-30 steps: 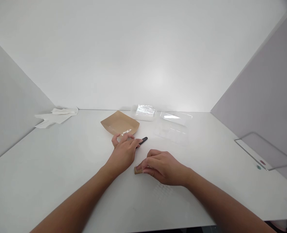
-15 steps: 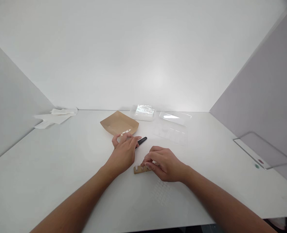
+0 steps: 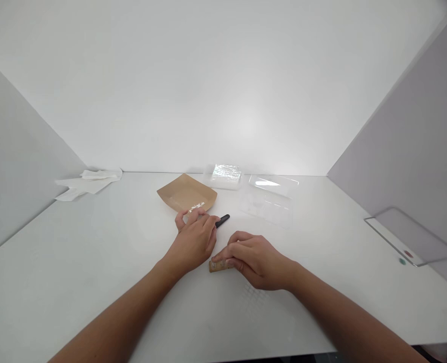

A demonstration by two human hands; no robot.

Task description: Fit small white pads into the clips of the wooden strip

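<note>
My left hand (image 3: 195,239) rests palm down, fingers curved, beside the near corner of a brown paper tray (image 3: 181,194). A slim black tool (image 3: 222,221) sticks out between its thumb and index finger; the tool's other end is hidden. Small white pieces (image 3: 197,206) lie at that corner of the tray. To the right, my right hand (image 3: 257,259) is closed over a short tan strip (image 3: 219,266), with its index fingertip on the strip's left end and its thumb along the near side. Small clear or shiny bits show on the strip; the hand hides its right part.
At the back stand a clear shiny pack (image 3: 225,174) and a clear plastic lid (image 3: 273,184), with a transparent sheet (image 3: 267,206) before them. Faint clear squares (image 3: 253,300) lie near my right wrist. White papers (image 3: 91,182) sit back left; a wire frame (image 3: 412,237) stands right.
My right hand's fingers have stretched left along the tan strip, its index fingertip now at the left end. My left hand, the black tool and the tray have hardly moved.
</note>
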